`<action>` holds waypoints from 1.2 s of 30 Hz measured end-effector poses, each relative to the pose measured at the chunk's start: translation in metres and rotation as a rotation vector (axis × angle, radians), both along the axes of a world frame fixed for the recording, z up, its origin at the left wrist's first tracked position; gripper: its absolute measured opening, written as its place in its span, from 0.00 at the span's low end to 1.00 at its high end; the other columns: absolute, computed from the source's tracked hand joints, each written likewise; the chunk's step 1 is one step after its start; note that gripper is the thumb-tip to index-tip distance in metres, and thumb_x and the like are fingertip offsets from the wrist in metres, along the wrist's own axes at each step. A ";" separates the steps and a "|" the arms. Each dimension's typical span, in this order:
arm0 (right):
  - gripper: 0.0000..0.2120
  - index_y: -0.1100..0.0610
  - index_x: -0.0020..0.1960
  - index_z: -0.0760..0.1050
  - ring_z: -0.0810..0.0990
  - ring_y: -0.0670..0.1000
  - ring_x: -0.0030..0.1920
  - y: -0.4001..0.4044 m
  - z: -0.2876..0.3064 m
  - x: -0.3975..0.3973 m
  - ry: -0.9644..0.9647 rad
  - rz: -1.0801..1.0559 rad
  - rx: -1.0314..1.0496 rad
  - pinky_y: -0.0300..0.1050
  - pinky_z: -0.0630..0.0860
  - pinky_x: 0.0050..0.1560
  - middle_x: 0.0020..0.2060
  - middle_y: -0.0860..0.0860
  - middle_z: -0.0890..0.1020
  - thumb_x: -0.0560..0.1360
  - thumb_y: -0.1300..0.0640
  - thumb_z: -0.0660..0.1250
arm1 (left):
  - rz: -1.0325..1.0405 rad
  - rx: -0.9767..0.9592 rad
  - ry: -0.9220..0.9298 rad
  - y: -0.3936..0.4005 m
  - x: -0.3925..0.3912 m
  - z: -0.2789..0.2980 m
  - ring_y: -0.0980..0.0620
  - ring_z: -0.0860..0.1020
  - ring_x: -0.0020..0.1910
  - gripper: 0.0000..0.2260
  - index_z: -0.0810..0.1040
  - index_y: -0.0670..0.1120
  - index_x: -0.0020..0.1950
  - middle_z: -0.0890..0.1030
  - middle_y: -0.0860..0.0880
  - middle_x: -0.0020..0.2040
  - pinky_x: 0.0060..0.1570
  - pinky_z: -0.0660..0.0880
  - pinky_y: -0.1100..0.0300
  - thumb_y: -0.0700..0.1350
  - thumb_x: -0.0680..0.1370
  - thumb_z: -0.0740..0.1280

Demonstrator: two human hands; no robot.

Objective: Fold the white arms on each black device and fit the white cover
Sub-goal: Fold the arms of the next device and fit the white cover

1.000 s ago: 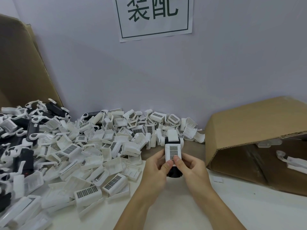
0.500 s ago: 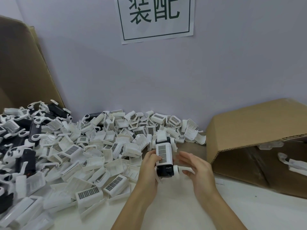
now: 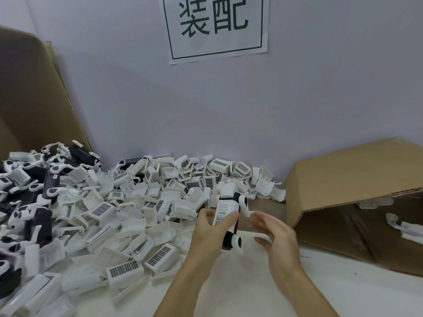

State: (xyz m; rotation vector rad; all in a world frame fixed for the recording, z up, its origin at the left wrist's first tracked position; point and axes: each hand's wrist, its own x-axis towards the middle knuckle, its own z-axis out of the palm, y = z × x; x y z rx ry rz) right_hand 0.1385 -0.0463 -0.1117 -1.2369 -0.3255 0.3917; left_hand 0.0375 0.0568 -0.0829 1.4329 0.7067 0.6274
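Observation:
My left hand (image 3: 211,232) grips a black device (image 3: 230,236) that carries a white cover (image 3: 225,208) with a barcode label on its top. The device is held above the table, tilted, with a white arm (image 3: 245,205) sticking out to the right near its upper end and a white round joint at its lower end. My right hand (image 3: 278,239) hovers just right of the device with fingers relaxed, holding nothing. A big heap of loose white covers (image 3: 137,216) fills the table to the left, and black devices with white arms (image 3: 39,186) are piled at the far left.
A cardboard box lying on its side (image 3: 343,179) at the right holds white-armed parts (image 3: 402,227). A tall cardboard sheet (image 3: 34,99) leans at the left. The wall with a paper sign (image 3: 216,28) is close behind. White tabletop (image 3: 251,289) lies under my hands.
My right hand has let go of the device and drawn away to the right. My left hand has tilted the covered device, turning its lower end toward the right.

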 end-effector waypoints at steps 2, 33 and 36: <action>0.15 0.52 0.52 0.84 0.83 0.50 0.53 -0.001 0.000 0.000 0.012 -0.017 -0.002 0.47 0.75 0.46 0.45 0.51 0.87 0.82 0.60 0.59 | 0.021 -0.047 -0.022 0.003 0.002 0.003 0.48 0.83 0.40 0.12 0.79 0.47 0.50 0.84 0.43 0.46 0.33 0.74 0.59 0.54 0.75 0.72; 0.14 0.51 0.54 0.83 0.83 0.52 0.52 -0.002 0.002 0.000 -0.005 -0.003 0.009 0.48 0.74 0.45 0.43 0.53 0.87 0.81 0.63 0.59 | -0.431 -0.666 -0.498 0.005 -0.012 0.007 0.43 0.77 0.34 0.20 0.82 0.35 0.56 0.79 0.37 0.43 0.38 0.78 0.52 0.50 0.75 0.67; 0.14 0.51 0.54 0.83 0.83 0.51 0.52 -0.001 0.000 0.001 -0.002 -0.009 -0.002 0.48 0.75 0.45 0.43 0.52 0.87 0.82 0.62 0.59 | -0.201 -0.564 -0.499 0.000 -0.006 0.009 0.45 0.80 0.36 0.20 0.79 0.36 0.59 0.80 0.38 0.42 0.36 0.79 0.53 0.49 0.73 0.68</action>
